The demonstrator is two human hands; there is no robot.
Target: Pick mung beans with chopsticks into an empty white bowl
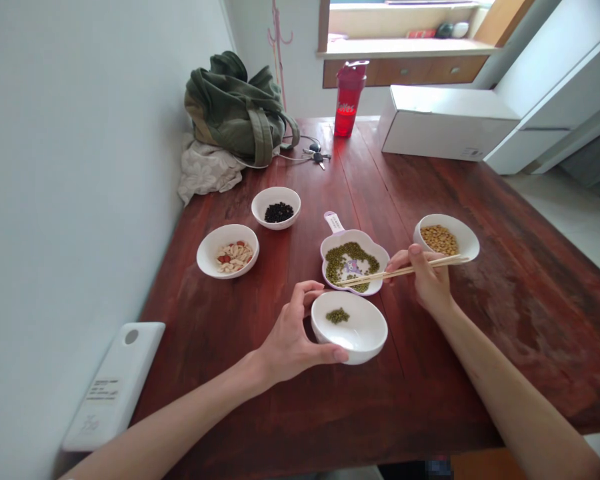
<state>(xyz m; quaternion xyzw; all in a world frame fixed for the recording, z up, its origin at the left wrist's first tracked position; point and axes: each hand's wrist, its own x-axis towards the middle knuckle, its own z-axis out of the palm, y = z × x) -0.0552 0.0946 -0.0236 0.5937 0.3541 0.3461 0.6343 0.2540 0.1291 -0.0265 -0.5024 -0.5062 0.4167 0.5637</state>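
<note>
My left hand (303, 330) is wrapped round the left side of a white bowl (367, 327), which is slightly tilted. A small heap of green mung beans (338, 315) lies inside it. Between the fingers of my right hand (425, 277) is a pair of wooden chopsticks (405, 271). Their tips reach into the near part of a flower-shaped dish (334, 223) with a short handle, just behind the bowl. More mung beans (337, 260) are spread in that dish around a printed cartoon figure. Whether the tips pinch a bean is too small to tell.
White bowls hold black beans (279, 213), peanuts (235, 257) and yellow soybeans (439, 239). Farther back are a green bag (235, 110), keys (318, 157), a red shaker bottle (350, 100) and a white box (445, 127). A white device (115, 387) sits at the left wall.
</note>
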